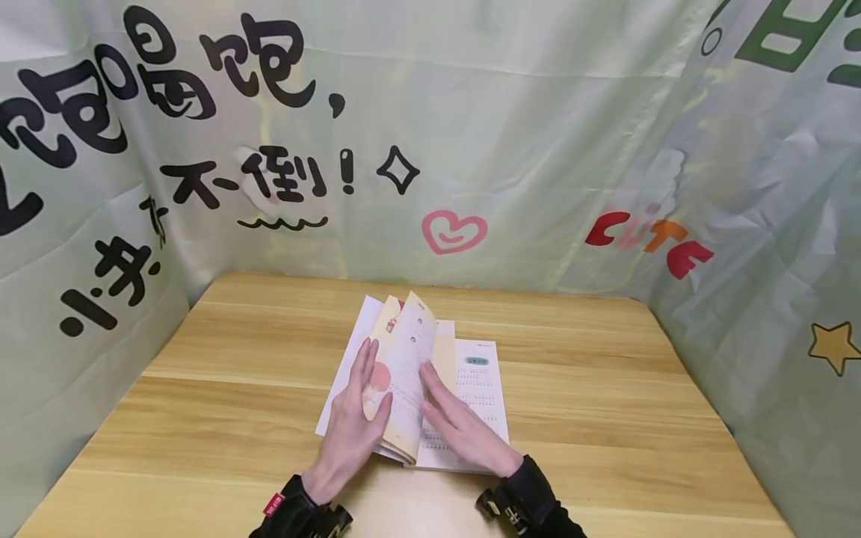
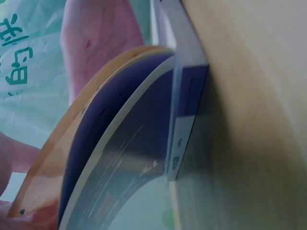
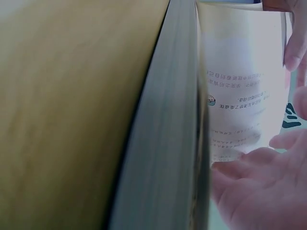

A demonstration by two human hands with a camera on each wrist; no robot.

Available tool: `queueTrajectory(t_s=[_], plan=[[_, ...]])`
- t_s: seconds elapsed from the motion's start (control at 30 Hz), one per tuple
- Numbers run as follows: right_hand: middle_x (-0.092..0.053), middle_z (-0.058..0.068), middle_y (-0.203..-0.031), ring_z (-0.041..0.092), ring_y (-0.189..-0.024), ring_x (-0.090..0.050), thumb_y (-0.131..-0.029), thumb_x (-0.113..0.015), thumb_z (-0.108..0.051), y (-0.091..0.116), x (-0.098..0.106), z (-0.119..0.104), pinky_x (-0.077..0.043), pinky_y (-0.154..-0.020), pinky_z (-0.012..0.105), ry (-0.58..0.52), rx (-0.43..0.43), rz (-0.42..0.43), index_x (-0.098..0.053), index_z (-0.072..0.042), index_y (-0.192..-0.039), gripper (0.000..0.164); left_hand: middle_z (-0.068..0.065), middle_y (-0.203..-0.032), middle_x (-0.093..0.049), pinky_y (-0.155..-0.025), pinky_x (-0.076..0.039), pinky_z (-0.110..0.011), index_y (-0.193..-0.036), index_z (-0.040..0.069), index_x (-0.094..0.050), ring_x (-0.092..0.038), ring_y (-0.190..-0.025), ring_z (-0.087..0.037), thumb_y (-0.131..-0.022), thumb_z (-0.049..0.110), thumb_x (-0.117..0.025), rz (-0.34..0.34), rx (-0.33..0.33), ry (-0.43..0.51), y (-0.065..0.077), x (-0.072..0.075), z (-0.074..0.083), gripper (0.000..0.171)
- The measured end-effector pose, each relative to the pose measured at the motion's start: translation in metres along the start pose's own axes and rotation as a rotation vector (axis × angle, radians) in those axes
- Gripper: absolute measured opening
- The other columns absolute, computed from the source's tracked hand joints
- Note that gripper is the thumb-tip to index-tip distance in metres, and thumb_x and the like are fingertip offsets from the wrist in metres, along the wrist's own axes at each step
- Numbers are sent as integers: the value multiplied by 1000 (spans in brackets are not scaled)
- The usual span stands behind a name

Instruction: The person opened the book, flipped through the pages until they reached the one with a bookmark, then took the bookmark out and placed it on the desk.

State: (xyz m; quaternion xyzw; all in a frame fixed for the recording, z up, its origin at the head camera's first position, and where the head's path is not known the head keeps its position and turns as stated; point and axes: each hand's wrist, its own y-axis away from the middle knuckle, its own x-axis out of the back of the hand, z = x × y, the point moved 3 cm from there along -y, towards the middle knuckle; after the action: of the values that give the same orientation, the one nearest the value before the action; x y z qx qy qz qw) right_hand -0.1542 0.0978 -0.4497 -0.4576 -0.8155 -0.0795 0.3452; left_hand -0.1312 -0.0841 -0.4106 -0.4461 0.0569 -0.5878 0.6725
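A thick paperback book lies spread on the table, several of its leaves raised and bowed toward the left. With its thumb on the printed side and its fingers at the outer edge, my left hand holds those raised leaves. My right hand rests over the right-hand page, its fingers extended and their tips close to the lifted leaves. The left wrist view shows the curved leaves standing off the spine. In the right wrist view, the page block hides part of the scene.
The wooden table spreads around the book on both sides. Printed fabric hangs behind the table and along its left and right sides. Each wrist wears a dark strap carrying a small camera.
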Motion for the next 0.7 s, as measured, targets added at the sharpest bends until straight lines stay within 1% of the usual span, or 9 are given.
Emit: queueTrajectory(t_s=[0.13,0.2,0.27,0.33,0.43,0.53,0.63,0.67,0.7], plan=[[-6,13,-159,18,-143,-9,-105,-36,-29,1,0,-6,-17,-116,51,-4,20,-39,-13,-5,-154,59,-21,-148,-38,-99,-45,-49,-151,-1,-22,-48,-123,-32,-73,-11,-72,-10,35,-26,-2,4,-4,92],[-6,12,-159,18,-143,-9,-105,-36,-30,1,-1,-7,-17,-117,49,-3,14,-60,-14,-5,-153,59,-20,-149,-37,-96,-48,-49,-151,1,-21,-49,-122,-33,-75,-8,-72,-25,63,-64,-2,6,-6,93],[-6,11,-159,16,-143,-9,-104,-34,-35,2,-3,-3,-18,-117,47,9,16,-75,-14,-7,-154,60,-20,-148,-38,-82,-58,-47,-152,3,-20,-59,-109,-34,-75,-5,-73,-41,75,-128,-2,7,-7,94],[-7,11,-159,17,-143,-10,-104,-34,-35,2,-4,-3,-18,-117,48,16,12,-87,-15,-7,-154,60,-22,-143,-45,-69,-61,-44,-152,2,-21,-63,-100,-34,-74,-3,-74,-55,70,-204,-3,8,-9,95],[-7,11,-159,19,-142,-12,-105,-33,-36,2,-5,-2,-20,-116,50,25,9,-101,-16,-9,-154,59,-21,-115,-64,-53,-57,-39,-150,-1,-26,-62,-80,-27,-70,-1,-77,-72,45,-305,-3,9,-11,94],[-9,11,-159,21,-142,-14,-105,-33,-35,2,-5,-2,-21,-115,51,37,16,-115,-19,-9,-154,57,-22,-111,-64,-73,-59,-46,-147,-3,-30,-62,-93,-31,-68,0,-78,-105,30,-369,-4,10,-13,93],[-11,12,-159,23,-142,-16,-105,-32,-35,2,-6,-2,-23,-115,52,55,30,-126,-21,-8,-153,56,-25,-133,-54,-93,-51,-51,-147,-4,-31,-56,-113,-35,-69,-1,-78,-153,37,-412,-4,11,-16,91],[-11,12,-159,23,-142,-16,-105,-32,-36,2,-7,-2,-23,-115,52,60,34,-130,-22,-8,-153,56,-25,-139,-47,-97,-48,-54,-147,-3,-31,-52,-118,-37,-69,-1,-77,-162,39,-424,-4,11,-17,90],[-12,12,-159,23,-142,-16,-105,-32,-36,2,-7,-2,-23,-114,52,65,38,-133,-22,-8,-153,56,-25,-140,-47,-94,-50,-53,-147,-3,-32,-52,-118,-37,-69,-1,-77,-171,44,-432,-4,12,-17,90]])
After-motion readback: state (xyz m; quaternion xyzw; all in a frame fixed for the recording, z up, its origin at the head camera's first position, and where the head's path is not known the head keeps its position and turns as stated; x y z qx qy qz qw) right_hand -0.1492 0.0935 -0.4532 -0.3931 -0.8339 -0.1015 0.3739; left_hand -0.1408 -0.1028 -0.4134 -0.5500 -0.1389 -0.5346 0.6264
